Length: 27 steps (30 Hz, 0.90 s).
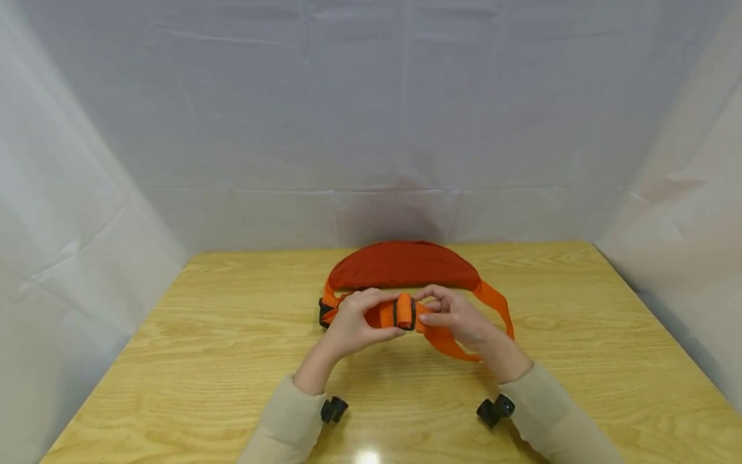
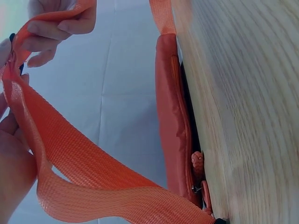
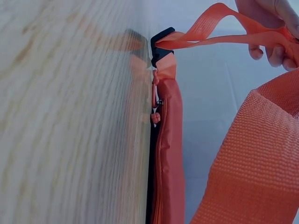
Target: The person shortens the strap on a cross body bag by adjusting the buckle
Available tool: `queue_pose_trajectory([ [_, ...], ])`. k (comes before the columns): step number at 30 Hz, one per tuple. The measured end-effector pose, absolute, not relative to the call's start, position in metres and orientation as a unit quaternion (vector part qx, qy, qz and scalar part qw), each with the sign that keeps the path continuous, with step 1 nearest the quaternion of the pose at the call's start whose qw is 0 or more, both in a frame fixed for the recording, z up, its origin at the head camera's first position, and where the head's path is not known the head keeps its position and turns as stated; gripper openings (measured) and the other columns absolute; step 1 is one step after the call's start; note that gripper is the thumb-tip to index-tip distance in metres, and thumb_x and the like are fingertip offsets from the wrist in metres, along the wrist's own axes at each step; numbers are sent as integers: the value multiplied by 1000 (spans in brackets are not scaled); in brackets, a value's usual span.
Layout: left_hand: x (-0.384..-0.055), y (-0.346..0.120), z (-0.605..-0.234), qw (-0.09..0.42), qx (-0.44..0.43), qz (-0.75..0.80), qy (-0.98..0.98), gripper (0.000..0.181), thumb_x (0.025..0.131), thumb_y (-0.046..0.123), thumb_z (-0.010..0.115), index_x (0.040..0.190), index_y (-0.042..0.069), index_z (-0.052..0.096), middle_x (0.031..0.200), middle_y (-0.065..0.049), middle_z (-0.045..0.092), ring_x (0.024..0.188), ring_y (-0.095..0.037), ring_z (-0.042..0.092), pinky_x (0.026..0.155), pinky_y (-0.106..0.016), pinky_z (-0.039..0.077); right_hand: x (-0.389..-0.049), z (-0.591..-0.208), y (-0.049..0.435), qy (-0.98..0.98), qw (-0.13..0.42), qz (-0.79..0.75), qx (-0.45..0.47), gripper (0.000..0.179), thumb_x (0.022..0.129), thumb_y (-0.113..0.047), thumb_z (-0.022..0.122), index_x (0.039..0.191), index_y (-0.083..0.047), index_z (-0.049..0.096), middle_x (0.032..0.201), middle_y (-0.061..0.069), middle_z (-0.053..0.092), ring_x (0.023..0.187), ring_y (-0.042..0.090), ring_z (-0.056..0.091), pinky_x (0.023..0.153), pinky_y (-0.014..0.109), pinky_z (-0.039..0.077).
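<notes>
A red waist bag (image 1: 402,265) lies on the table with its orange strap (image 1: 494,301) looped toward me. My left hand (image 1: 350,322) holds the strap beside a black slider buckle (image 1: 404,313), thumb below and fingers above. On the buckle's right side, my right hand (image 1: 460,319) pinches the strap between thumb and fingers. A small loop of webbing stands up through the slider. The left wrist view shows both hands at the raised strap (image 2: 88,140). A black side buckle (image 3: 161,46) joins the strap to the bag's left end.
The wooden table (image 1: 220,361) reaches back to a white sheet (image 1: 371,129), with more sheeting on both sides. A corded zipper pull (image 3: 155,117) hangs at the bag's edge. Each sleeve carries a small black camera (image 1: 333,410) at the wrist.
</notes>
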<state>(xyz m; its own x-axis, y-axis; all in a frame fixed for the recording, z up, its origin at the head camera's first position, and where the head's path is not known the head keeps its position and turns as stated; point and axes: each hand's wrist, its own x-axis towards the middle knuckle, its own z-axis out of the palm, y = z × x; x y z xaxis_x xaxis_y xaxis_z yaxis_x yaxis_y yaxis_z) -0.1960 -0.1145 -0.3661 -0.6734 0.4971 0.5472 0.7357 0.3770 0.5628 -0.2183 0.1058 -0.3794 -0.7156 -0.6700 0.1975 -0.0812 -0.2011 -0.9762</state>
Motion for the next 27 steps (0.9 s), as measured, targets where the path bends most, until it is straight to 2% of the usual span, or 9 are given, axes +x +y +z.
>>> queue_pose_trajectory([
  [8,-197,-114,-367,152,-381,-405,-817,48,69,20,77,112,7,61,100,-2,62,84,-13,52,70,-28,43,-216,-378,103,607,199,-709,-299,15,85,-8,59,97,-7,50,82,3,65,72,14,58,70,26,47],
  [10,-196,-114,-367,157,-376,-404,-819,48,69,20,77,111,6,61,98,-2,62,82,-13,52,70,-28,42,-216,-378,104,606,193,-707,-310,15,85,-6,58,99,-9,53,86,3,64,76,14,59,71,26,47],
  [13,-196,-116,-366,157,-362,-406,-825,48,68,20,78,111,6,62,96,-1,61,81,-12,51,69,-28,42,-217,-381,106,603,189,-699,-334,25,85,-2,56,107,-14,57,96,4,62,83,16,58,73,28,48],
  [16,-195,-118,-366,149,-350,-410,-829,49,69,21,77,112,6,61,98,-1,60,83,-12,51,69,-28,43,-218,-384,109,603,190,-688,-356,34,85,0,55,115,-17,58,105,6,59,89,18,57,74,30,48],
  [19,-195,-120,-365,140,-348,-415,-829,50,69,20,76,114,5,60,99,-1,60,86,-13,52,72,-29,44,-218,-384,111,614,189,-679,-355,36,86,-1,54,119,-16,56,106,6,58,89,19,57,75,30,48],
  [21,-195,-120,-365,138,-350,-416,-828,50,70,19,76,114,4,59,100,-2,59,87,-13,52,74,-29,44,-218,-383,111,623,185,-677,-345,34,87,-3,53,120,-14,55,106,5,59,88,18,58,74,30,48],
  [27,-196,-122,-367,141,-363,-409,-825,50,70,18,76,114,4,59,99,-3,59,85,-13,52,73,-29,44,-217,-381,112,657,163,-665,-314,36,88,-6,54,120,9,47,98,0,62,82,14,59,70,27,49],
])
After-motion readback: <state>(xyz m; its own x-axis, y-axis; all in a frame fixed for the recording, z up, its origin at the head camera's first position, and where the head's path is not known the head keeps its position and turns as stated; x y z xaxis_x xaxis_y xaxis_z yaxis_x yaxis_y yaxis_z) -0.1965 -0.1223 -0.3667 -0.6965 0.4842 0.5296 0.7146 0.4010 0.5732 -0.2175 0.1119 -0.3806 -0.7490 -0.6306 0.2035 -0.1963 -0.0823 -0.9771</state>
